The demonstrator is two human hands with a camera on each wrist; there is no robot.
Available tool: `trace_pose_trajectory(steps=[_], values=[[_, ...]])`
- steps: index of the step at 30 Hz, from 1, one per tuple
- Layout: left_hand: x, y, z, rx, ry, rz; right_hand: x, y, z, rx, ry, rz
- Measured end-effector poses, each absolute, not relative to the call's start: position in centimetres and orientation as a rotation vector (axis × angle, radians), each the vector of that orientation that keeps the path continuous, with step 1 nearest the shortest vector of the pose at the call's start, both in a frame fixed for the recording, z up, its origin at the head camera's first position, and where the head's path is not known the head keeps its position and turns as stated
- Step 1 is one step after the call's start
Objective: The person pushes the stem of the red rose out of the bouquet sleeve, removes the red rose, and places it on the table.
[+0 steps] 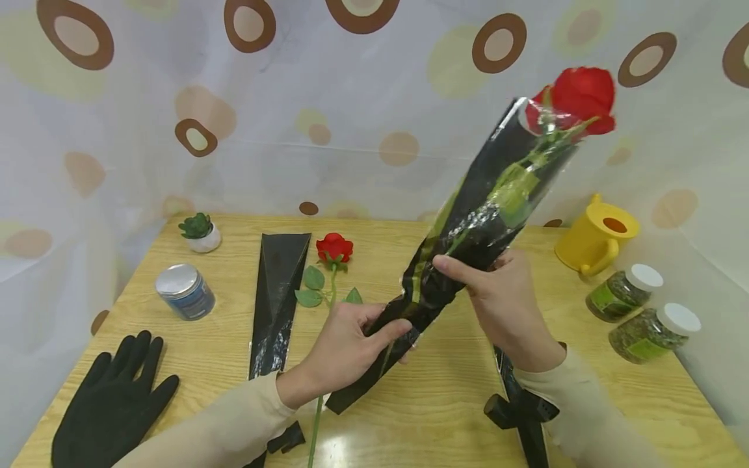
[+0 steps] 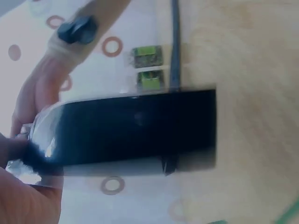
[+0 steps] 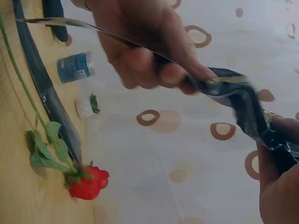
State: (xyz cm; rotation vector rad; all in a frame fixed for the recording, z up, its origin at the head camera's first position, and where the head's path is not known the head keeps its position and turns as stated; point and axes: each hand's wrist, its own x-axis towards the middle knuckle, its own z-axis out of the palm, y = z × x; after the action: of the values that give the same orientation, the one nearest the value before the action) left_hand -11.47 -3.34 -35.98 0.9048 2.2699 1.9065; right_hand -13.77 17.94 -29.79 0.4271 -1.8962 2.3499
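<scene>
A red rose [image 1: 582, 97] stands in a black sleeve with a clear front [image 1: 468, 221], held up slanting over the table. My right hand [image 1: 506, 299] grips the sleeve around its middle, thumb across the front. Lower down, my left hand [image 1: 354, 351] pinches the gathered, narrow part between thumb and fingers. The sleeve's flat tail [image 2: 135, 130] sticks out past the left hand in the left wrist view. Creased film [image 3: 247, 109] spans the space between both hands in the right wrist view. The stem's lower end is hidden inside the wrapping.
Another rose [image 1: 335, 248] lies beside a flat black sleeve [image 1: 281, 279]. Left are a black glove [image 1: 111, 403], a blue jar [image 1: 186, 292] and a potted succulent [image 1: 201, 235]. Right are a yellow watering can [image 1: 591, 237] and two white-lidded jars [image 1: 620, 296]. Another black strip [image 1: 529, 429] lies under the right forearm.
</scene>
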Motion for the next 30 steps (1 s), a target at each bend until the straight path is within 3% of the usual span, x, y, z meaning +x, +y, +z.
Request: trace_pose_trajectory(steps=[11,19,30], values=[[-12.1,-4.9,-35.8,0.989,2.202,1.303,-13.3,19.5,-27.3,0.363,-1.856,2.314],[-12.7,-2.9,-33.8,0.808,2.176,1.718,-13.3,19.0,-27.5,0.471,-1.976,2.155],[-12.2,-2.8,-34.0,0.933,2.352,1.655,-13.1,19.4,-26.5,0.409,-1.884,2.258]])
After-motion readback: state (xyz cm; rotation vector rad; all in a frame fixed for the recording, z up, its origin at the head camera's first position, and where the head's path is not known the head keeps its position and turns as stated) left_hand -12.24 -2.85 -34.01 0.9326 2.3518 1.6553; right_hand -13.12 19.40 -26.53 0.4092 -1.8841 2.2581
